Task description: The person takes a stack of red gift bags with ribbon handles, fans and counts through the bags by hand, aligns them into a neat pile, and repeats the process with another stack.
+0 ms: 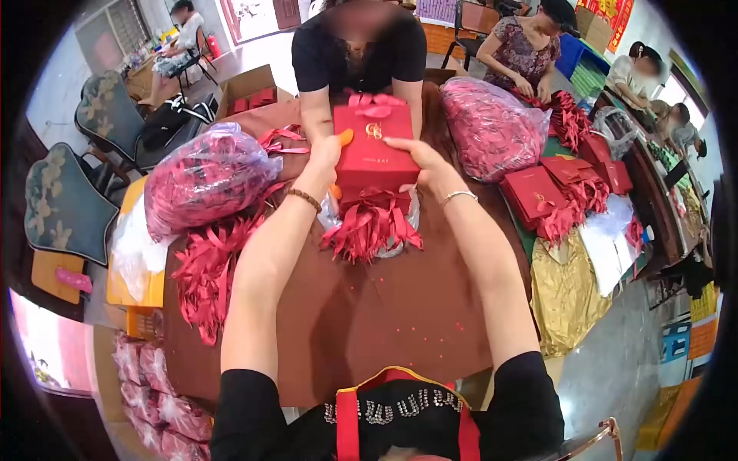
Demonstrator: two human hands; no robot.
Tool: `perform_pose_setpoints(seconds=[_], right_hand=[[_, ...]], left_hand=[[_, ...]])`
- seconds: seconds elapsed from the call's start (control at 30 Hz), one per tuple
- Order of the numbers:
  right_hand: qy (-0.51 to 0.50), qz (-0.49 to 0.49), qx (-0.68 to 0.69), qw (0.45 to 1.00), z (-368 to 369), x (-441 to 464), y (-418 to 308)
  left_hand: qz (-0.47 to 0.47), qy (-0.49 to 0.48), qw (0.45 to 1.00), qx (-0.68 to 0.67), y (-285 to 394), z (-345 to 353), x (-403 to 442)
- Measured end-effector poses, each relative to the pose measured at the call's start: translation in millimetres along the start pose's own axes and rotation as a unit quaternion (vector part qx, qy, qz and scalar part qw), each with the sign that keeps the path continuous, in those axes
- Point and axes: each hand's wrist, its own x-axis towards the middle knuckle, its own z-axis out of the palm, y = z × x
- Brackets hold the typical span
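Observation:
Both my arms reach forward over the brown-covered table. My left hand, with orange covers on its fingertips, grips the left side of a stack of red gift bags with gold lettering. On the stack's right side, my right hand holds it too, the thumb on the front face. A pink-red ribbon lies at the stack's top edge. Just below the stack, a bunch of red ribbons rests on the table over clear plastic. The undersides of both hands are partly hidden.
A person in black stands opposite, arms close behind the stack. Plastic sacks of red ribbon stand left and right. Loose ribbons hang at the left edge. More red bags lie right, near another person.

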Motion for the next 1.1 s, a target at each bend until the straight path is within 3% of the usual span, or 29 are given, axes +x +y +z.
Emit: perform_pose_setpoints(seconds=[0.1,0.17,0.2,0.3,0.47,0.53,0.67,0.77,0.87,0.93,0.97,1.03,1.1], right_hand=[[-0.041,-0.003,0.061,0.997,-18.4,14.6,11.5],[0.004,-0.012,0.009,1.0,-20.4,22.5,20.4],[0.007,-0.111,-0.013,0.994,-22.1,28.0,29.9],[0.058,-0.068,-0.038,0.995,-10.7,10.0,23.0],[0.102,-0.125,-0.105,0.981,-29.8,38.4,40.9],[0.17,-0.162,-0.195,0.952,-29.8,46.2,46.3],[0.152,-0.163,-0.201,0.954,-58.0,79.9,58.1],[0.07,-0.109,-0.248,0.96,-52.3,62.8,43.6],[0.119,-0.104,-0.336,0.928,-68.9,94.2,54.1],[0.171,-0.151,-0.411,0.882,-69.1,99.8,58.0],[0.168,-0.151,-0.413,0.882,-69.0,98.8,55.7],[0.14,-0.064,-0.472,0.868,-57.7,78.7,40.5],[0.169,-0.062,-0.517,0.837,-31.2,40.8,25.5]], left_hand=[[-0.018,0.045,0.998,0.031,-19.4,7.0,-3.7],[-0.025,0.103,0.993,0.047,-29.9,3.6,-0.6],[-0.031,0.108,0.99,0.085,-31.2,2.8,-2.6],[-0.029,0.067,0.99,0.123,-59.4,-19.5,30.5],[0.019,0.088,0.976,0.198,-79.2,-37.0,54.8],[0.05,0.106,0.953,0.281,-81.4,-38.7,57.4],[-0.003,0.111,0.943,0.313,-88.6,-41.8,66.8],[-0.027,0.115,0.932,0.343,-73.2,-26.5,47.4],[-0.024,0.133,0.9,0.414,-71.6,-25.8,44.8],[-0.016,0.097,0.954,0.284,-83.4,-40.5,59.6],[-0.016,0.1,0.954,0.282,-85.8,-43.5,62.9],[-0.021,0.088,0.94,0.328,-86.3,-41.9,60.2],[0.011,0.101,0.935,0.34,-85.5,-34.9,52.9]])
